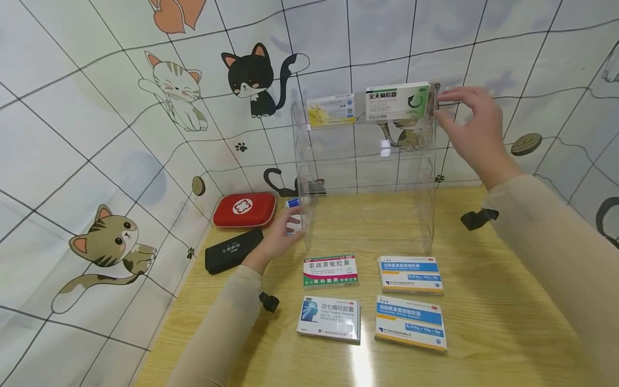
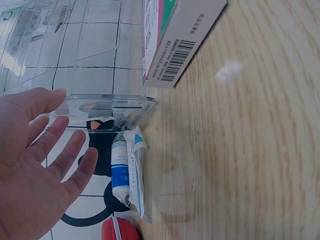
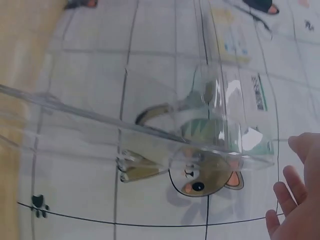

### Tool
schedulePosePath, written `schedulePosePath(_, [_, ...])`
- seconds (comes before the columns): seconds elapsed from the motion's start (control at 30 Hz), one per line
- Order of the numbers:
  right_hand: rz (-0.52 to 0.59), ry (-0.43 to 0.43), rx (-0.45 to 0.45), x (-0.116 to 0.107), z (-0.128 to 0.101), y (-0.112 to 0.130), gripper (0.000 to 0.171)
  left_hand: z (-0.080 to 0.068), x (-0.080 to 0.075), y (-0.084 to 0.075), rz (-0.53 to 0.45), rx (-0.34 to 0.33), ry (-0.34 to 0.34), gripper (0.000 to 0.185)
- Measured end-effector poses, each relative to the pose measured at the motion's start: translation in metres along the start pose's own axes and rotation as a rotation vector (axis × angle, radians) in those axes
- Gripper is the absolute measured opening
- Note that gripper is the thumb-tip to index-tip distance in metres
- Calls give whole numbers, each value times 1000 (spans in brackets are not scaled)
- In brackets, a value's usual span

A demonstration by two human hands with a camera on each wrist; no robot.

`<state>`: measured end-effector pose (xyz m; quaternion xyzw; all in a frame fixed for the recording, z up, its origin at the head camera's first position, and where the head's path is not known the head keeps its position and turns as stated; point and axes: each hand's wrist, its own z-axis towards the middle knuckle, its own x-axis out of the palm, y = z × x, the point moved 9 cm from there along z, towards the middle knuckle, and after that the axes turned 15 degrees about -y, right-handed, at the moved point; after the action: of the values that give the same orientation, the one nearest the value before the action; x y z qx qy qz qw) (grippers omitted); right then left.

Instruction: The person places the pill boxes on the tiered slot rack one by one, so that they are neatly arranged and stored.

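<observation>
A cat-print wall (image 1: 324, 37) backs the wood-grain desk (image 1: 483, 301); red case (image 1: 261, 212) centre-left; left hand (image 1: 278, 236), right hand (image 1: 476, 126), both spread, flank the clear rack (image 1: 357, 158).

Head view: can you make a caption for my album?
Left hand and right hand flank a clear shelf with two medicine boxes up top and four boxes on the table.

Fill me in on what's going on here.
A person has their left hand by one side of a clear rack and their right hand by its upper right corner; neither holds a box. On the rack's top tier stand a yellow-and-white box and a green-and-white box. Four more boxes lie on the table in front. Whether either hand touches the rack is hard to tell.
</observation>
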<state>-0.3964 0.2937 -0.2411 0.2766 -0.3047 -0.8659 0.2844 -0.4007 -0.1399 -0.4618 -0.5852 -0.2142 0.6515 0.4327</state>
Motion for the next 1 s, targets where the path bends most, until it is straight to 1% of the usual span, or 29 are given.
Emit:
schedulePosePath(0.07, [20,-6,-3,-9,-20,-3,35,0,1,0,-12,3,2,63])
schedulePosePath(0.17, [17,11,-5,-18,-52,-11,36,0,0,-1,-20,6,0,62])
schedulePosePath(0.3, [-34,75,26,-25,-96,-28,39,-1,0,-1,-10,5,-7,63])
schedulePosePath(0.47, [-71,163,11,-31,-146,-48,38,-2,1,-2,3,13,-10,64])
schedulePosePath(0.57, [-99,226,0,-32,-171,-58,35,-2,1,-3,7,19,-16,64])
schedulePosePath(0.67, [-123,289,-37,-31,-193,-66,30,-1,1,-4,10,22,-20,64])
schedulePosePath(0.8, [-143,406,-83,-25,-218,-75,27,-1,1,-3,13,15,-22,64])
schedulePosePath(0.93, [-150,542,-46,-19,-239,-86,31,-1,1,-2,13,13,-19,64])
schedulePosePath(1.0, [-142,604,2,-16,-248,-92,35,-2,1,-2,10,12,-19,65])
